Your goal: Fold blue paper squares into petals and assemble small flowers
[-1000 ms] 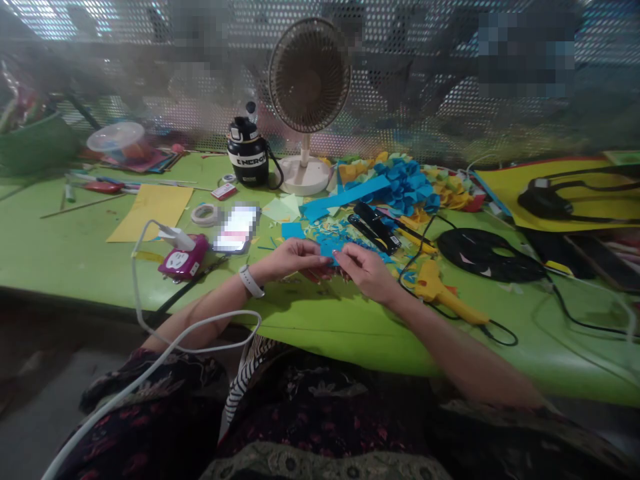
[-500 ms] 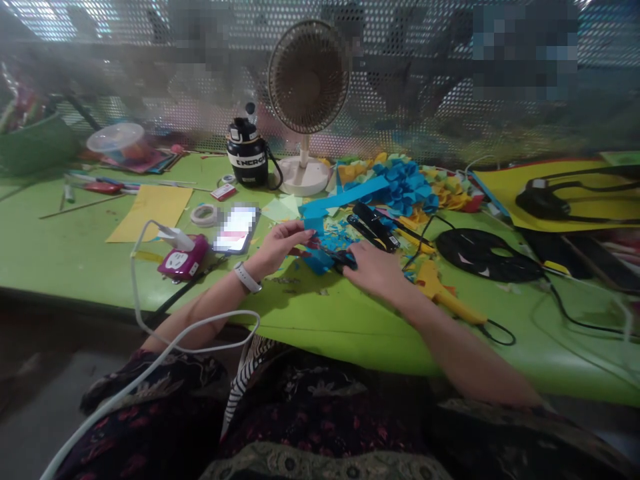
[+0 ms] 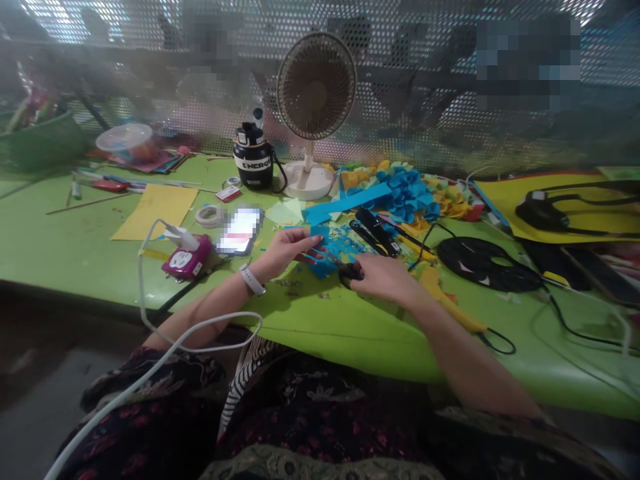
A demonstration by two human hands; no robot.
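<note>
My left hand, a white-strapped watch on its wrist, pinches a piece of blue paper between fingers and thumb. My right hand grips black-handled scissors, with their blades reaching left into the blue paper. The finger loops are partly hidden by my right fingers. Blue paper scraps lie scattered just beyond both hands on the green table.
Beyond my hands stand a fan, a black flask and a pile of blue folded paper. A phone, tape roll, pink charger, yellow glue gun and black tools lie nearby.
My right hand has let go of the blue paper, moved slightly right and now holds the scissors. The blades have come into the paper, which my left hand still pinches.
</note>
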